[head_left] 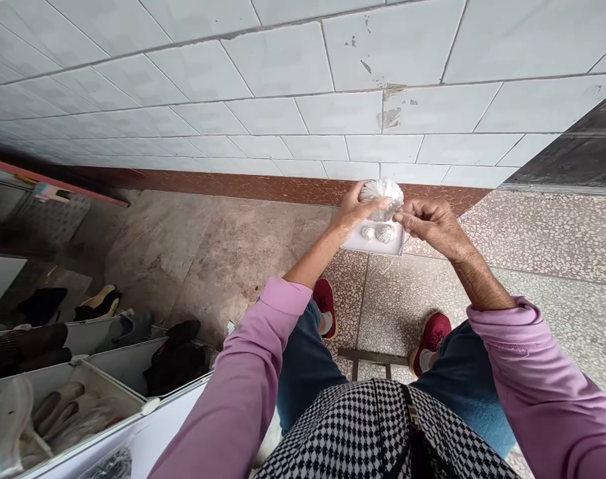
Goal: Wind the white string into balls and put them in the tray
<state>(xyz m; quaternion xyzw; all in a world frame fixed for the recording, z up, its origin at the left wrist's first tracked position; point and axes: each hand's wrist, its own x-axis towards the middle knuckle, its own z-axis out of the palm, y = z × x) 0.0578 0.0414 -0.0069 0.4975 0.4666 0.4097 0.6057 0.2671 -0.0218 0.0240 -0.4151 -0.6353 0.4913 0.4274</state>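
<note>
My left hand (353, 209) is closed around a round, ruffled white ball (382, 193), with the thumb across its front. It looks like a bundle of thin strips or thread; I cannot tell the material. Just right of the ball, my right hand (430, 226) is closed in a pinch, thumb and forefinger pressed together near the ball's lower edge. Whatever lies between those fingertips is too small to make out. Below the ball is a shallow white tray (370, 248), holding a small white wound ball (367, 233) and a slightly larger wound ball (385, 233).
A white tiled wall (257, 66) with a brown base strip (223, 197) rises in front. Speckled floor tiles (547, 233) spread around my red shoes (435, 332). At the left stands a white shoe rack (118, 369) filled with shoes. A dark bar (372, 358) lies between my feet.
</note>
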